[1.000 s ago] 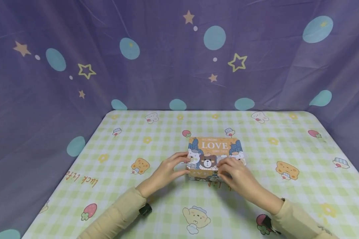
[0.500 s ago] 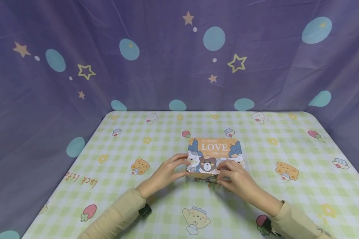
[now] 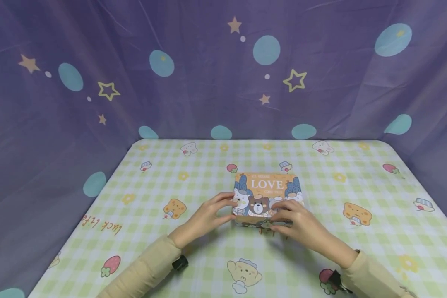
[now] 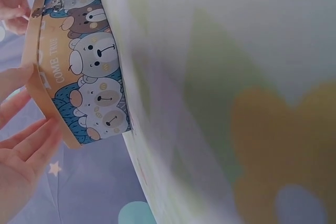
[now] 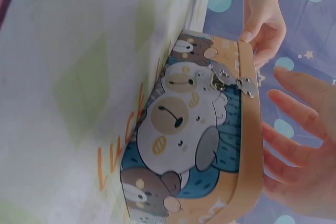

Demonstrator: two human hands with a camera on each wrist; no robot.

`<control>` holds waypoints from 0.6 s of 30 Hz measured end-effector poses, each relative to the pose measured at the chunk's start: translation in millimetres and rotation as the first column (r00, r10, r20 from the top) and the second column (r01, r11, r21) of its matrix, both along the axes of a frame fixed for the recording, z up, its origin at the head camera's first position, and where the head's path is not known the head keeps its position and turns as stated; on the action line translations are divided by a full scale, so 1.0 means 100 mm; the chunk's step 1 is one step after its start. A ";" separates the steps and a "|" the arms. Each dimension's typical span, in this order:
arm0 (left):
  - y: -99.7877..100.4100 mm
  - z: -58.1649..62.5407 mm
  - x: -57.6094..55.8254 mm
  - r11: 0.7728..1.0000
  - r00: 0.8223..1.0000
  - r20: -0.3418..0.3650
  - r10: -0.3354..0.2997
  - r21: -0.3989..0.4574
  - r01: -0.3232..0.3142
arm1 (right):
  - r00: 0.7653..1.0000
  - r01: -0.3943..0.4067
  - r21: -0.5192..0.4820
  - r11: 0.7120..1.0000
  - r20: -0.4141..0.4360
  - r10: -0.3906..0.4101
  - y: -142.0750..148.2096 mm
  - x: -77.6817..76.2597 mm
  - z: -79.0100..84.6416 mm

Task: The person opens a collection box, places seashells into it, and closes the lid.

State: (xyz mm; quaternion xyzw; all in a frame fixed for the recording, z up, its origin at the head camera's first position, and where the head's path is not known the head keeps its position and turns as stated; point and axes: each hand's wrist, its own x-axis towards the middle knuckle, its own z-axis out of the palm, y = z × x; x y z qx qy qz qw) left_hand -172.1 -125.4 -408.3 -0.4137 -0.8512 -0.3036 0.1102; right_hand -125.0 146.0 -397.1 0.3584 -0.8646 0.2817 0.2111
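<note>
A small orange box with cartoon bears and "LOVE" on its lid [image 3: 267,184] stands on the table, lid down. A metal clasp [image 5: 247,86] sits at the middle of its front edge. My left hand [image 3: 205,215] holds the left front corner of the lid, thumb on the front edge and fingers on the left side. My right hand [image 3: 301,223] is at the front right. Its fingertips lie right at the lid's top near the front edge, its thumb lower by the front wall. In the right wrist view its fingers [image 5: 286,145] are spread and fairly straight.
A green-and-white checked tablecloth [image 3: 193,178] printed with strawberries, cupcakes and toast covers the table. Behind it and at the sides hangs a purple curtain [image 3: 208,91] with stars and dots. Beige sleeves [image 3: 145,265] cover both forearms.
Less of the box's front wall shows now, and its lid's front edge sits slightly lower. My right thumb has drawn away from the clasp, and the fingers have spread. The left hand has barely moved.
</note>
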 end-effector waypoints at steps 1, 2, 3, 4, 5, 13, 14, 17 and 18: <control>0.00 0.01 0.00 1.000 1.000 -0.002 0.004 -0.005 -0.004 | 1.000 0.003 -0.004 1.000 0.003 -0.003 0.01 0.00 0.01; -0.01 0.02 0.00 1.000 1.000 -0.005 0.009 -0.010 -0.009 | 1.000 0.009 -0.004 1.000 0.009 -0.009 0.02 -0.01 0.01; -0.01 0.02 0.00 1.000 1.000 -0.007 0.015 -0.015 -0.015 | 1.000 0.017 -0.003 1.000 0.013 -0.017 0.04 -0.01 0.02; -0.02 0.03 0.00 1.000 1.000 -0.010 0.021 -0.021 -0.021 | 1.000 0.024 -0.002 1.000 0.018 -0.024 0.05 -0.01 0.03; -0.03 0.04 0.00 0.999 1.000 -0.011 0.028 -0.023 -0.028 | 0.999 0.030 -0.003 1.000 0.022 -0.030 0.07 -0.02 0.04; -0.10 0.14 -0.01 0.994 0.995 -0.043 0.091 -0.055 -0.093 | 0.998 0.046 0.003 0.999 -0.042 -0.046 0.21 -0.06 0.09; -0.11 0.15 -0.01 0.993 0.993 -0.057 0.099 -0.060 -0.103 | 0.997 0.055 0.010 0.998 -0.047 -0.055 0.24 -0.06 0.10; -0.16 0.19 -0.04 0.987 0.986 -0.110 0.129 -0.078 -0.138 | 0.994 0.089 0.033 0.995 -0.059 -0.087 0.32 -0.08 0.13; -0.18 0.21 -0.05 0.985 0.982 -0.128 0.141 -0.083 -0.152 | 0.993 0.101 0.040 0.994 -0.060 -0.099 0.36 -0.08 0.13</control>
